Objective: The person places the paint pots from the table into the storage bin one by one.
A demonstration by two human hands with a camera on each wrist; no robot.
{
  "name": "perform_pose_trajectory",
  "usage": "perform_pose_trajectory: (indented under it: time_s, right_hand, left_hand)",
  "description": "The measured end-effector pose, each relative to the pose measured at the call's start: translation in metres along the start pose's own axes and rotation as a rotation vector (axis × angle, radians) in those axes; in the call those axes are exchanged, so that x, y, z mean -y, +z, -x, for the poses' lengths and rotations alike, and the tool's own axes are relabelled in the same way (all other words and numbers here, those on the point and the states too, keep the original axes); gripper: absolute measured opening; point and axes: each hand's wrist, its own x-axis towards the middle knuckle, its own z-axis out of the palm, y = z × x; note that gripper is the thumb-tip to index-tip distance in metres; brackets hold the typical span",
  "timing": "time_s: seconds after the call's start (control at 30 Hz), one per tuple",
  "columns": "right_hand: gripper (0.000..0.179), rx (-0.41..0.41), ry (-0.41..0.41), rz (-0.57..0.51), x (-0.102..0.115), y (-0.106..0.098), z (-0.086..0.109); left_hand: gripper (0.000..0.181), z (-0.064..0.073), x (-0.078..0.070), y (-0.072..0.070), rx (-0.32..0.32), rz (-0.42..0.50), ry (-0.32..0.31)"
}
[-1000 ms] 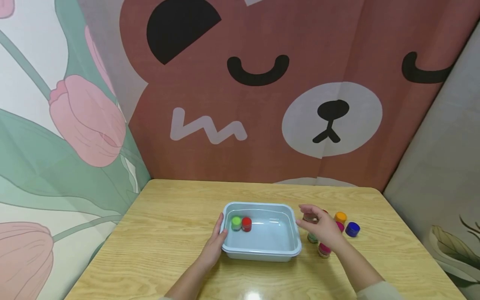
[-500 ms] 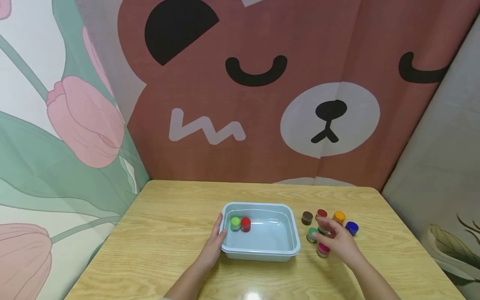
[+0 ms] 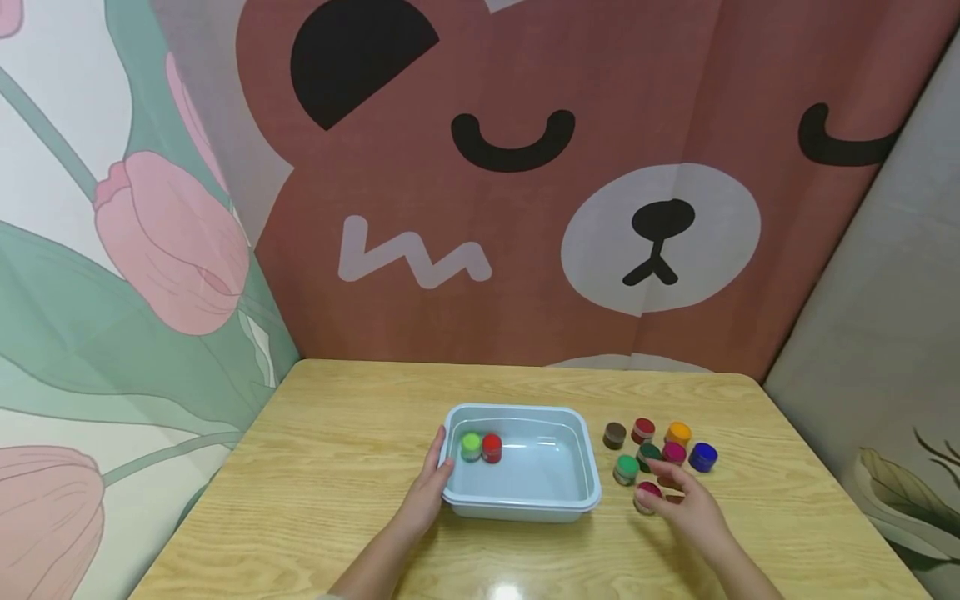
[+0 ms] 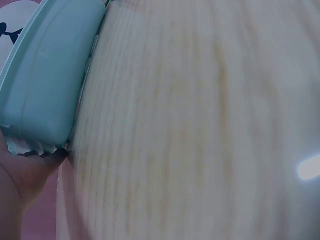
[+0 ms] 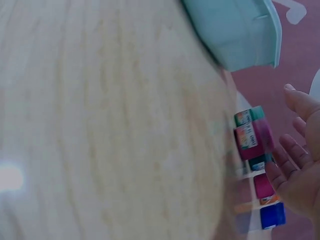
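Against the left end of a pale blue plastic tub (image 3: 525, 506), my left hand (image 3: 426, 487) grips the side, with its thumb at the rim. The tub holds a light green-lidded paint pot (image 3: 471, 447) and a red one (image 3: 492, 448). My right hand (image 3: 693, 508) reaches over a near magenta paint pot (image 3: 647, 497), thumb and fingers spread apart around it. In the right wrist view the fingers are loosely extended beside the magenta pot (image 5: 248, 142), holding nothing. Close by stand a green paint pot (image 3: 626, 469) and a dark green one (image 3: 648, 455).
Farther back on the wooden table (image 3: 360, 433) stand brown (image 3: 614, 435), dark red (image 3: 642, 430), orange (image 3: 678, 433), blue (image 3: 703, 457) and another magenta paint pot (image 3: 674, 452). A curtain with a bear print (image 3: 525, 208) hangs behind the table.
My right hand has moved from the brown pot near the tub, back and toward me, to the near magenta pot. The left hand stays at the tub.
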Motion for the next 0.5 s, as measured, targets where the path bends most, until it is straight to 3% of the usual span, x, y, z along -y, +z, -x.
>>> perform_pose_trajectory:
  time_s: [0.2,0.5]
  right_hand:
    - [0.070,0.014,0.035,-0.031,-0.010,0.005,-0.001]
    - [0.069,-0.027,0.038,0.001,-0.020,0.012,0.000]
  left_hand:
    - [0.058,0.000,0.001,0.000,-0.002,-0.004,-0.006]
    - [0.058,0.000,0.000,0.000,-0.003,-0.001,-0.011]
